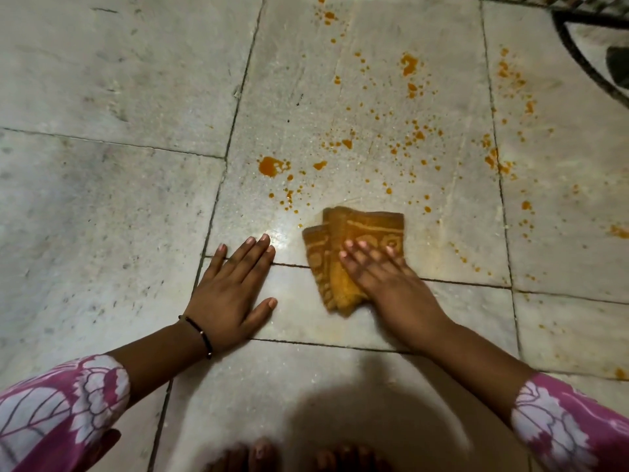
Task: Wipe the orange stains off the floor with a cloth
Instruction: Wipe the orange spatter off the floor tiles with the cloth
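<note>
step: right hand (384,277) pressing flat on the cloth (343,253), mid-wipe, grip released
left hand (228,287): bracing, open, holding nothing
next: probably pushing toward stains (272,165) at 12 o'clock

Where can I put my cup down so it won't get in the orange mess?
Left of the left hand, the floor tiles are bare. Beyond the cloth under the right hand, orange stains crowd the floor.

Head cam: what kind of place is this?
Probably an indoor floor in a home, though the room cannot be told. Large pale stone floor slabs with dark joints fill the view, a dark curved metal frame crosses the top right corner, and bare toes show at the bottom.
</note>
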A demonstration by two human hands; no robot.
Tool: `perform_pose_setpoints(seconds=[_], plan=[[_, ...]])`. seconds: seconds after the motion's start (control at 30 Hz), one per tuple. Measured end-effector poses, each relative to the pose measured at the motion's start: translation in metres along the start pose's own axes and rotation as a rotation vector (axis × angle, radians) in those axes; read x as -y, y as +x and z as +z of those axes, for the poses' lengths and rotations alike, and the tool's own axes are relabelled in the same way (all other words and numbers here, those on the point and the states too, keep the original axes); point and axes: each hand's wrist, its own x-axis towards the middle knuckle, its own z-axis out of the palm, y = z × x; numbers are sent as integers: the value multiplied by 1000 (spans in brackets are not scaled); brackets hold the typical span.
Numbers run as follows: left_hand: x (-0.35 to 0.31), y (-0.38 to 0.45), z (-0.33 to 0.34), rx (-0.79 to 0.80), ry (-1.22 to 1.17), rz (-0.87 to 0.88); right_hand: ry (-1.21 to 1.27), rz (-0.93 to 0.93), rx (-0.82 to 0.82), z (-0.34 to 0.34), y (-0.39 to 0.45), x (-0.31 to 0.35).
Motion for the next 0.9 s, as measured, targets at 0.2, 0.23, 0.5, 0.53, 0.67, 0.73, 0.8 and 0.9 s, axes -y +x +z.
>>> perform_pose_setpoints(seconds=[0.2,0.23,0.5,0.53,0.67,0.73,0.8,0.9], plan=[[-1,0,1,-10,-12,-3,15,45,17,11,-75,25],[-1,-1,1,-11,-9,-4,12,-11,11,13,-80,39],[0,0,-1,6,-13,-2,-77,107,107,-5,13,14],[0,0,-1,7,-15,-5,-59,174,105,-8,12,0],[-2,-1,0,-13,-8,-15,-57,259,75,-9,-34,-9],[-3,0,0,-18,-6,-14,-64,93,101,-4,-55,16],[-2,1,0,-22,0,-10,-65,-174,125,3,-52,41],[-2,0,-1,-16,-4,-6,-69,-445,110,1,-3,47]])
